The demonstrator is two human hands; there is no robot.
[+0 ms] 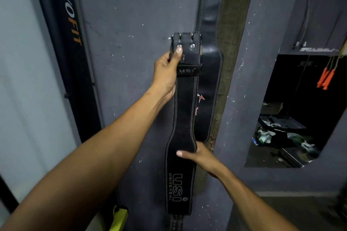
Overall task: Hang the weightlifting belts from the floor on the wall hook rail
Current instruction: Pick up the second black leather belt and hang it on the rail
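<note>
The black USI belt point(183, 110) hangs upright against the grey wall point(131, 15). The left hand point(166, 73) grips its buckle end, and the right hand point(200, 155) clasps its right edge lower down. Just right, a leather belt point(211, 24) hangs; bare wall lies left.

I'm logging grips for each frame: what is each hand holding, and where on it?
Left hand grips the USI belt at its buckle end; right hand holds its wide middle section.
</note>
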